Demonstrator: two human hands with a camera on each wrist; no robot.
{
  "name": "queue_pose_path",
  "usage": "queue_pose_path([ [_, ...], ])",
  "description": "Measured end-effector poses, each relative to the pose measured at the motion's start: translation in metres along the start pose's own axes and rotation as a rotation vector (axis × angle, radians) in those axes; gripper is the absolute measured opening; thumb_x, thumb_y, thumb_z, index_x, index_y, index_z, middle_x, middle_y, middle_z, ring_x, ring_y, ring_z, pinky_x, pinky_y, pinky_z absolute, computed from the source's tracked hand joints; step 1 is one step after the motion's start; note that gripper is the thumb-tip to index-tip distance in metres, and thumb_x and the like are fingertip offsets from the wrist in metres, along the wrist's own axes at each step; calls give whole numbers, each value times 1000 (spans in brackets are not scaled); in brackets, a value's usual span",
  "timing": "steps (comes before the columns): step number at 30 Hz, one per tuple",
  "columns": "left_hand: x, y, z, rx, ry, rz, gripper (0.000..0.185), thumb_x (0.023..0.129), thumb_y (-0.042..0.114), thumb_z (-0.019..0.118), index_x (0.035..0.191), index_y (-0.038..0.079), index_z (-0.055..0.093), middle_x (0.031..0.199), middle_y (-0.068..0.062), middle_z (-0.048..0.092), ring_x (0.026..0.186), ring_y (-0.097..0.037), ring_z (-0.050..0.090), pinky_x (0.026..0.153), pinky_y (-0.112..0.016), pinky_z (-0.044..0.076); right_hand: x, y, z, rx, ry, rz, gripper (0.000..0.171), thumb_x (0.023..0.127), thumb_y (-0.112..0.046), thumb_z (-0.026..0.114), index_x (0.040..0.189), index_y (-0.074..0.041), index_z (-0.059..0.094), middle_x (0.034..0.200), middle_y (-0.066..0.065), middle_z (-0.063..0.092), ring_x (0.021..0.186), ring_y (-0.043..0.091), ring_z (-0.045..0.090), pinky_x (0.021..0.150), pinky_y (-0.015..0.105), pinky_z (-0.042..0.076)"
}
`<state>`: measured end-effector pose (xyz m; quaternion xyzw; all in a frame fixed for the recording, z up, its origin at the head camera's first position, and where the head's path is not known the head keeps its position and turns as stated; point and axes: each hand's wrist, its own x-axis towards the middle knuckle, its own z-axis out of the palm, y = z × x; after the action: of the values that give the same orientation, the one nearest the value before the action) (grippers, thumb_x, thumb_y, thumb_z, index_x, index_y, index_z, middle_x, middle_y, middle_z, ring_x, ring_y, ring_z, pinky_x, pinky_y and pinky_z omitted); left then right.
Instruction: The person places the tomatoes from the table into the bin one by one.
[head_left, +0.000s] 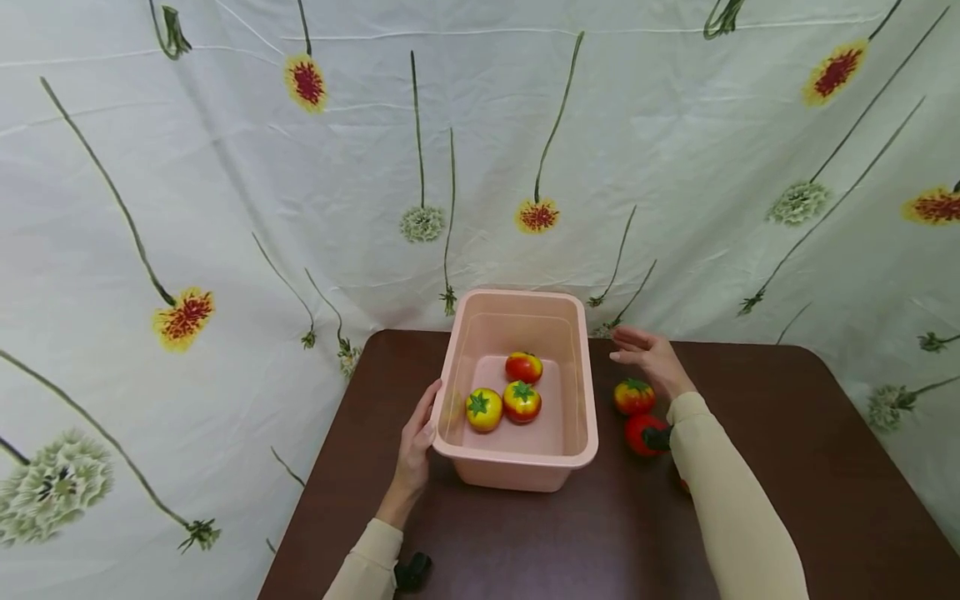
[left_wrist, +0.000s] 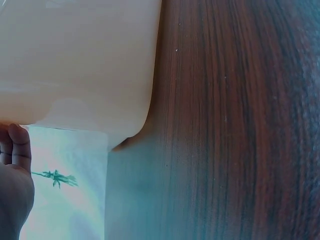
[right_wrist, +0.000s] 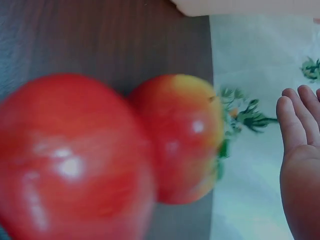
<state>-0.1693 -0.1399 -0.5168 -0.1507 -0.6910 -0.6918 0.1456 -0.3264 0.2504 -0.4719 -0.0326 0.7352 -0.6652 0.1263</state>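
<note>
A pink plastic bin (head_left: pixel 517 473) stands on the brown table with three red-and-yellow tomatoes inside: one farther back (head_left: pixel 523 367), a yellower one at left (head_left: pixel 483 410), another at right (head_left: pixel 522 402). My left hand (head_left: pixel 415 446) touches the bin's left side; in the left wrist view its fingertips (left_wrist: pixel 20 135) meet the outer wall. Right of the bin my right hand (head_left: pixel 651 360) is held with straight fingers, holding nothing. Close below it on the table are a red-yellow tomato (head_left: pixel 634 397) and a red tomato (head_left: pixel 643 435). My right sleeve mostly hides another reddish thing (head_left: pixel 684 485).
The dark wooden table (head_left: pixel 540 542) runs back to a white flower-patterned cloth (head_left: pixel 360 167) hanging behind it. A black device (head_left: pixel 412 572) is at my left wrist, and another (head_left: pixel 660 439) at my right wrist partly covers the red tomato.
</note>
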Motion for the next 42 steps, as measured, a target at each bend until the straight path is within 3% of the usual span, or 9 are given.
queue_pose_path([
  [4,1,0,0,-6,2,-4,61,91,19,38,151,8,35,153,-20,38,131,-12,45,105,-20,37,-5,15,-8,-14,1,-2,67,89,-11,66,148,0,35,153,23,36,142,37,34,102,31,46],
  [7,1,0,0,-12,4,-12,61,91,20,39,151,9,35,152,-21,39,130,-13,46,104,-20,38,-10,27,-18,-34,-3,-15,65,91,-8,63,148,3,34,153,26,34,142,39,34,95,23,49],
  [9,0,0,0,-11,3,-18,61,91,21,39,151,10,35,152,-21,39,130,-13,46,104,-20,38,-14,34,-25,-62,-3,-22,64,92,-8,61,148,4,33,153,28,33,141,41,34,102,30,46],
  [12,0,0,-1,-9,7,-15,61,91,22,39,151,10,35,152,-21,39,130,-12,47,104,-20,38,-20,44,-33,-107,-11,-7,64,93,-10,60,148,5,33,152,28,33,141,42,33,115,48,29],
  [16,0,-1,-1,-20,9,2,60,91,20,37,150,8,35,151,-23,40,131,-13,46,105,-20,38,-26,56,-41,-129,-56,42,69,91,-15,64,149,3,31,154,26,32,142,42,30,116,59,18],
  [24,1,-1,-1,-13,11,-2,60,91,19,36,151,9,35,149,-23,42,129,-15,47,104,-20,39,-31,69,-44,-229,-71,104,73,88,-21,68,149,-1,34,153,24,37,136,40,39,109,49,39],
  [29,2,0,0,-19,15,-8,60,91,21,38,150,9,35,150,-22,41,129,-18,48,104,-21,39,-33,70,-44,-248,-58,119,72,87,-23,69,148,0,37,149,26,40,128,38,47,108,50,40],
  [37,0,2,-1,-27,8,-11,61,91,22,38,150,9,35,146,-26,45,125,-27,51,102,-22,42,-37,74,-45,-207,-64,144,75,89,-25,68,149,1,32,152,27,35,134,41,41,113,54,32],
  [42,0,1,0,-20,14,-11,61,91,23,38,150,9,35,146,-26,44,125,-23,51,101,-22,42,-38,74,-44,-210,-59,142,73,88,-26,69,148,0,36,149,26,40,123,27,53,107,44,42],
])
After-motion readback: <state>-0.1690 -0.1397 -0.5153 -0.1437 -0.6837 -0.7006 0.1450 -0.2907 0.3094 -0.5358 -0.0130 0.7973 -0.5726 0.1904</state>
